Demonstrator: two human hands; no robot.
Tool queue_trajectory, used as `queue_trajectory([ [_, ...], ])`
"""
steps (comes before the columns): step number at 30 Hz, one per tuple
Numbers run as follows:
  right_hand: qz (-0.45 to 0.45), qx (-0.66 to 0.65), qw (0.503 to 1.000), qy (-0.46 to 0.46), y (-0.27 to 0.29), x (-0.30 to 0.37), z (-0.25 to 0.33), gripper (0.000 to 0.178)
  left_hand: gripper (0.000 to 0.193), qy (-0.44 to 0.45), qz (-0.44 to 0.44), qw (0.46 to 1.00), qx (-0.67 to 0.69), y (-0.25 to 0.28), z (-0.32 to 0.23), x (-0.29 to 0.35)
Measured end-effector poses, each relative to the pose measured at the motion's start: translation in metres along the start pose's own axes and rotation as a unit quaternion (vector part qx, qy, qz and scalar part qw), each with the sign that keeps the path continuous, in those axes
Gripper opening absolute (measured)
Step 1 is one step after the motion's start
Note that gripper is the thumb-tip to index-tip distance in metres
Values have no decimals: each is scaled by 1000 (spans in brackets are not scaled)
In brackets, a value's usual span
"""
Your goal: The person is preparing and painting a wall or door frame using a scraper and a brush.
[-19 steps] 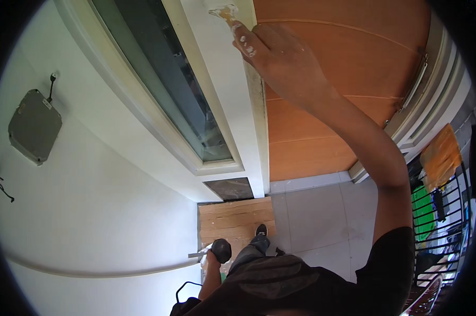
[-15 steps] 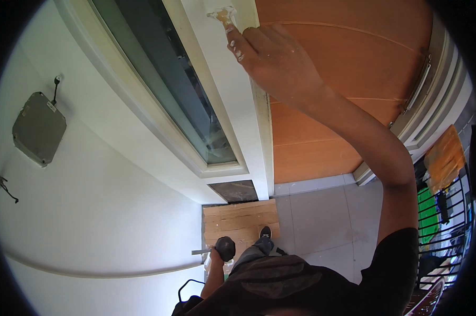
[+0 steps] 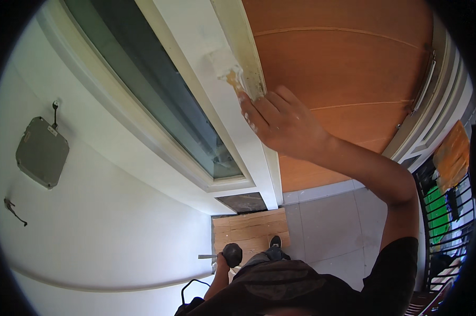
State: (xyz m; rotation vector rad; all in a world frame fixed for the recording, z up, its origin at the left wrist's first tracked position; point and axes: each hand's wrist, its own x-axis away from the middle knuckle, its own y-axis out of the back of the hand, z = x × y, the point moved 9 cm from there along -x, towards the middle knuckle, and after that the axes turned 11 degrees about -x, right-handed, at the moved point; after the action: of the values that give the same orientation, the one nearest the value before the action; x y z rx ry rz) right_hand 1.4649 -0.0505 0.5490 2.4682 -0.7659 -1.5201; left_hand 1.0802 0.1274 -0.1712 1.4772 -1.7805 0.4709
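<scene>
My right hand (image 3: 288, 124) is closed round the tan handle of a paintbrush (image 3: 231, 79). White paint coats the brush's end, which rests against the white post (image 3: 195, 39) beside the window. White smears mark my index finger. Low down, near my body, my left hand (image 3: 221, 262) grips a dark rounded thing (image 3: 232, 255), perhaps a small bowl; what is in it cannot be made out. A flat grey strip (image 3: 207, 256) sticks out to the left from the same hand.
An orange-brown panelled door (image 3: 332, 68) stands right of the post. To the left are a white wall (image 3: 116, 221), a grey box (image 3: 43, 152) and loose wires (image 3: 15, 211). Cardboard (image 3: 248, 229) lies on the tiled floor. A black wire rack (image 3: 448, 226) stands at the right.
My right hand and the paintbrush have moved down the post. The whole view has shifted somewhat, so wall, floor and left hand appear lower and further right.
</scene>
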Motion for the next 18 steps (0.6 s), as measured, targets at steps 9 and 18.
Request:
queue_trajectory([
  [9, -21, -136, 986, -95, 34, -4, -32, 24, 42, -15, 24, 999, -30, -48, -51, -11],
  [18, 100, -282, 934, -195, 20, -46, -130, 31, 43, -39, 56, 998, 0, -95, -62, -65],
])
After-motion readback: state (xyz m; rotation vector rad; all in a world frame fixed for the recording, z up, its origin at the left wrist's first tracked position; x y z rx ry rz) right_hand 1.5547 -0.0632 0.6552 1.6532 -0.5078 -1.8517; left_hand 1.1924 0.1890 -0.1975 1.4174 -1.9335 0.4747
